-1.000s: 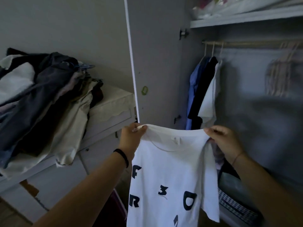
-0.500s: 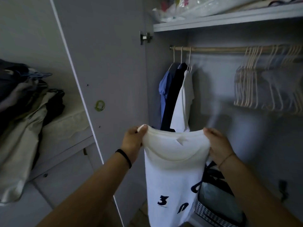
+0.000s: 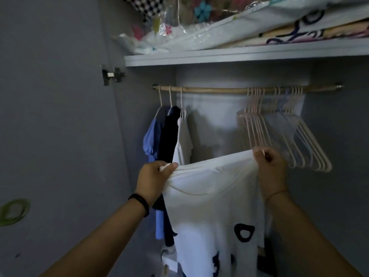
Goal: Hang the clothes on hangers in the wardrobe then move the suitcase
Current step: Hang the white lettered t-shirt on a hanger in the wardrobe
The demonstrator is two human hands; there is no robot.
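I hold a white T-shirt (image 3: 215, 212) with dark letters spread in front of the open wardrobe. My left hand (image 3: 153, 176) grips its left shoulder, and my right hand (image 3: 269, 166) pinches its right shoulder, raised close to a bunch of several empty pale hangers (image 3: 283, 134). The hangers hang on the wooden rail (image 3: 215, 89) at the right. At the rail's left end hang a blue shirt (image 3: 152, 140), a black garment (image 3: 169, 134) and a white top (image 3: 183, 144). No suitcase is in view.
A shelf (image 3: 239, 54) above the rail carries bagged bedding and folded fabrics. The wardrobe door (image 3: 60, 126) stands open at the left with a green ring sticker (image 3: 14, 211). Dark items lie on the wardrobe floor behind the shirt.
My view swung right and up, from the clothes pile to the rail and shelf. Both hands lifted the T-shirt higher, and my right hand rose up to the empty hangers.
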